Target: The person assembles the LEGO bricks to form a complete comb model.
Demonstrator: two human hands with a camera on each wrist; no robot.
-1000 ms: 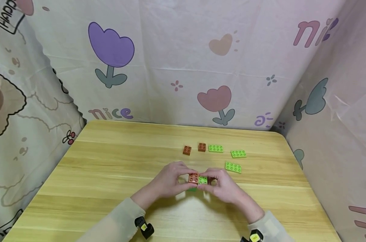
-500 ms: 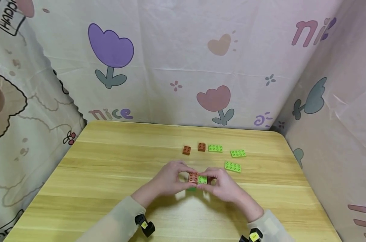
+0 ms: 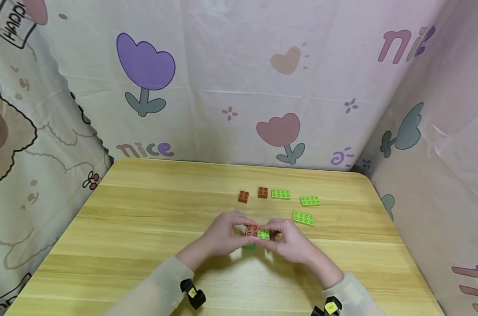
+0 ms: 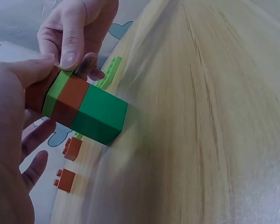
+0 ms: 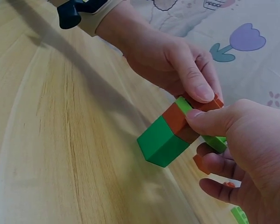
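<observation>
A small tower of toy building bricks stands upright on the table between the two hands. Its base is a dark green brick [image 4: 100, 114], with a brown brick [image 4: 71, 101] above it. Over that lies a flat light green brick [image 3: 264, 235], reaching out to the right. My left hand [image 3: 226, 234] pinches the top brown brick [image 3: 252, 231] between thumb and fingers, at the left side of the light green one. From the right, my right hand [image 3: 293, 240] grips the light green brick's overhanging end, thumb in front and fingers behind.
Behind the hands lie two loose brown bricks, one to the left [image 3: 243, 196] and one to the right [image 3: 262, 192]. Three flat light green bricks lie farther right: one [image 3: 280, 194], another [image 3: 310, 201] and a nearer one [image 3: 303, 218]. A patterned cloth [image 3: 215, 79] surrounds the wooden table [image 3: 152, 197].
Both hands keep their hold on the bricks, almost unmoved. The left wrist has shifted slightly to the right, and the head view has drifted a little.
</observation>
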